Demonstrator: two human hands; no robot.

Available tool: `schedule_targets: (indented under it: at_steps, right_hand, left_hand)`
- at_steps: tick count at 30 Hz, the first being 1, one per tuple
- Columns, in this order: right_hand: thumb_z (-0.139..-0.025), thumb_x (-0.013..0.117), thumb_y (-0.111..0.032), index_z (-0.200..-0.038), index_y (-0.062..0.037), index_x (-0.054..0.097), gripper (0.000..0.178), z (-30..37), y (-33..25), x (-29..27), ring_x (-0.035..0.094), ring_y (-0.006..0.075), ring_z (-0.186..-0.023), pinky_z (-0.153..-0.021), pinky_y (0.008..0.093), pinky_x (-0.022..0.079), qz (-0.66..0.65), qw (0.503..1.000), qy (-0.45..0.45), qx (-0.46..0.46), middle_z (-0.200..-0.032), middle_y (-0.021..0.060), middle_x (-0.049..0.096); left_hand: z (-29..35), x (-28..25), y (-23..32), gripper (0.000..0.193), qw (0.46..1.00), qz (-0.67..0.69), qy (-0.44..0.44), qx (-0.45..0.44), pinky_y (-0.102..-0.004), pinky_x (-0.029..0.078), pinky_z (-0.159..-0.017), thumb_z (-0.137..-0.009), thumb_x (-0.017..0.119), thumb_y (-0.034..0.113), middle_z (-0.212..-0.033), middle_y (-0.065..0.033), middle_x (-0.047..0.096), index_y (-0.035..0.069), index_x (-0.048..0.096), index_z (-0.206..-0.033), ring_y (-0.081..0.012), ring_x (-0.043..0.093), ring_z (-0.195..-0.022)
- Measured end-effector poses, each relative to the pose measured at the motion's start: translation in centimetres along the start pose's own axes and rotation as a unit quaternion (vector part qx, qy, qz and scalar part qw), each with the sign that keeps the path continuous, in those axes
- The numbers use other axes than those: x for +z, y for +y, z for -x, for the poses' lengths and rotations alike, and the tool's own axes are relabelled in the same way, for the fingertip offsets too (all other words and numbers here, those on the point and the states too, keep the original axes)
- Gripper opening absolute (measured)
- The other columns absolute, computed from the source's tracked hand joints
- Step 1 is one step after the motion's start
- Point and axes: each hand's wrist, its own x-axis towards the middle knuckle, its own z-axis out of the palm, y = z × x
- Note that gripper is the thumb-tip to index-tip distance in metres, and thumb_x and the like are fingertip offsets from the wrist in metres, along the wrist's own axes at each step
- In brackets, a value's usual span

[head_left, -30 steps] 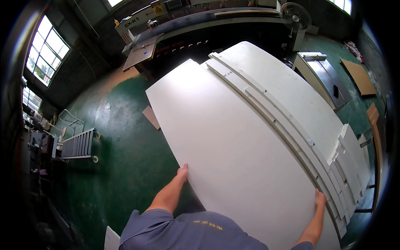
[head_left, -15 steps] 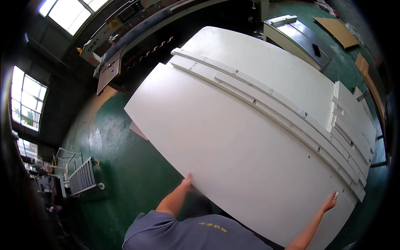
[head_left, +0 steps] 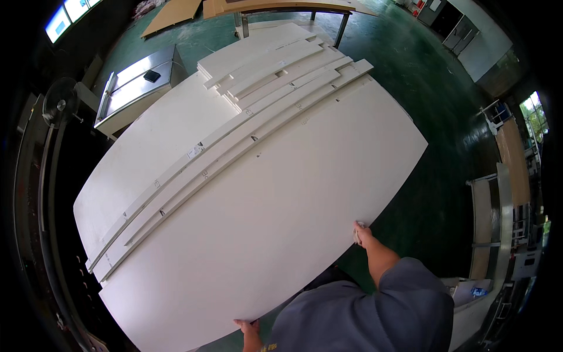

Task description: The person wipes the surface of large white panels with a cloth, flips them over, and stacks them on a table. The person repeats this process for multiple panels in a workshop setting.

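Note:
A large white panel lies in front of me, with long white strips across its far part. At the panel's near edge, my left hand touches the rim with fingers apart and holds nothing that I can see. Further right along that edge, my right hand is closed on a small crumpled white cloth, pressed against the panel's surface. Part of the cloth is hidden by the fingers.
Shorter white boards are stacked at the far end. A metal-topped cabinet with a dark flat object stands at far left. Beyond is a table with a brown top. Green floor and a rack lie to the right.
My view has swung to the right. My right hand with the cloth has moved from near the strips to the panel's near edge. My left hand still touches the edge.

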Motion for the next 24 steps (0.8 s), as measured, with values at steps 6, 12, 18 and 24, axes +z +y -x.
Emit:
schedule_targets:
  at_steps: [6, 12, 18, 24]
  right_hand:
    - [-0.085, 0.079, -0.053, -0.107, -0.0043, 0.066, 0.055, 2.7, -1.4, 1.5, 0.061, 0.0168, -0.073, -0.060, 0.0377, 0.051, 0.022, 0.998, -0.063, -0.019, -0.090, 0.0056, 0.065]
    - [-0.085, 0.079, -0.054, -0.110, -0.0026, 0.066, 0.058, 3.1, -3.1, 1.0, 0.063, 0.0176, -0.079, -0.067, 0.0371, 0.053, 0.040, 0.998, -0.029, -0.035, -0.095, 0.0075, 0.067]
    - [-0.080, 0.083, -0.054, -0.113, 0.0022, 0.067, 0.067, 4.1, -5.0, 1.3, 0.068, 0.0211, -0.090, -0.078, 0.0377, 0.054, 0.066, 0.998, -0.023, 0.003, -0.103, 0.0127, 0.070]
    - [-0.078, 0.083, -0.053, -0.107, 0.0027, 0.070, 0.064, 4.1, -4.2, 2.0, 0.069, 0.0260, -0.091, -0.081, 0.0412, 0.055, 0.096, 0.993, 0.039, -0.050, -0.102, 0.0149, 0.072]
  left_hand:
    - [-0.7, -0.4, 0.8, 0.088, 0.998, -0.037, 0.038, 0.038, -0.0613, 0.048, -0.098, -0.092, 0.031, 0.083, -0.149, -0.0107, 0.048, 0.016, 0.045, -0.148, -0.0369, 0.050, -0.129]
    - [-0.3, -1.0, 0.5, 0.086, 0.998, -0.037, -0.017, 0.052, -0.0551, 0.050, -0.099, -0.094, 0.030, 0.081, -0.147, -0.0088, 0.052, 0.016, 0.046, -0.148, -0.0350, 0.052, -0.127]
    - [-1.1, -1.2, 1.0, 0.078, 0.993, -0.045, -0.055, 0.098, -0.0543, 0.043, -0.107, -0.096, 0.034, 0.071, -0.144, -0.0106, 0.055, 0.013, 0.045, -0.147, -0.0342, 0.049, -0.131]
    - [1.7, -1.6, 4.6, 0.060, 0.938, -0.336, -0.065, 0.058, -0.0536, 0.046, -0.100, -0.096, 0.044, 0.052, -0.133, -0.0165, 0.060, 0.005, 0.052, -0.134, -0.0375, 0.054, -0.123]
